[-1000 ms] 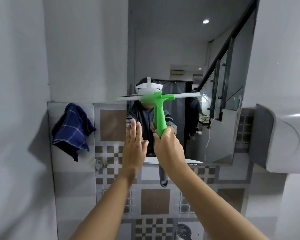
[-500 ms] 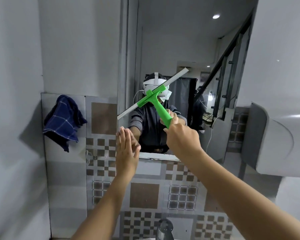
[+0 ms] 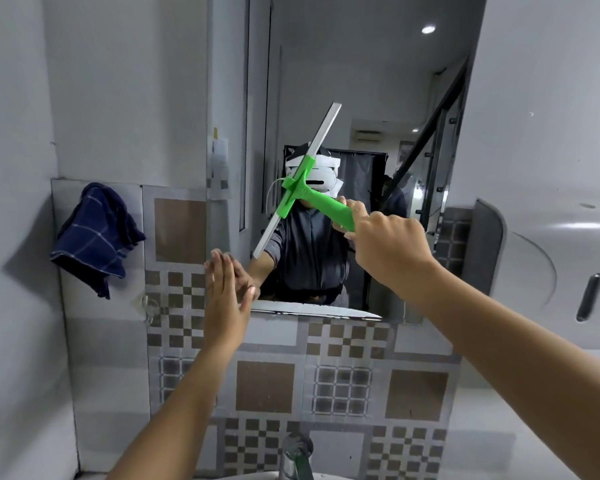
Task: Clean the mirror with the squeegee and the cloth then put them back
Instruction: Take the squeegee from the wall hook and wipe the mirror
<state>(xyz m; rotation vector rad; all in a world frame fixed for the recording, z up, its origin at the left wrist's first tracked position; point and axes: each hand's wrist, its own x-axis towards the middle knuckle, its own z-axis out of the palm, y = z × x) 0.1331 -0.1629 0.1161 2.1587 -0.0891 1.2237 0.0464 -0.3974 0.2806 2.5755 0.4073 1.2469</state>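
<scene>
green squeegee (image 3: 300, 194) gripped tight by right hand (image 3: 388, 244), blade tilted on mirror (image 3: 361, 98) above left hand (image 3: 226, 289), held flat, fingers together

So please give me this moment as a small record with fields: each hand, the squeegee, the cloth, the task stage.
right hand: shut on squeegee handle
squeegee: green, blade steeply tilted, against the mirror
left hand: open and flat at the mirror's lower left edge
cloth: dark blue check, hanging on the wall, left of the mirror
stage: squeegee in use, cloth untouched
</scene>
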